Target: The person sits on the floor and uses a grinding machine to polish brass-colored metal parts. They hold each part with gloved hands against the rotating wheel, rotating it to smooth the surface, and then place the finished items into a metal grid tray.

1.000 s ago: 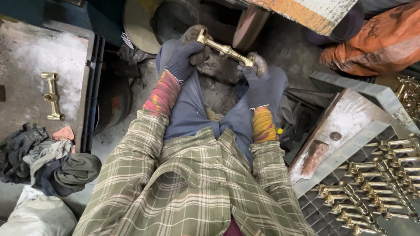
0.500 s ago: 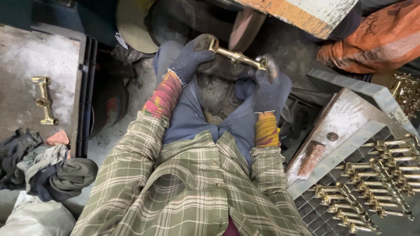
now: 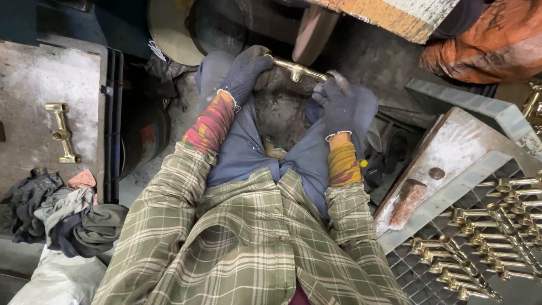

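Observation:
Both my hands wear dark knit gloves and grip one brass fitting (image 3: 297,70), a bar-shaped casting held level above my knees. My left hand (image 3: 246,72) closes on its left end, my right hand (image 3: 335,100) on its right end. The fitting sits just under the edge of a brownish polishing wheel (image 3: 311,34); whether it touches the wheel I cannot tell. My blue trousers and plaid shirt sleeves fill the middle of the view.
Another brass fitting (image 3: 61,132) lies on the dusty metal table (image 3: 34,85) at left. A grated crate (image 3: 468,237) at lower right holds several brass fittings. A pile of rags (image 3: 62,217) sits at lower left. An orange cloth bundle (image 3: 485,39) is upper right.
Both hands have kept their grip on the fitting and shifted it slightly up and to the right, closer under the wheel. The view has drifted a little.

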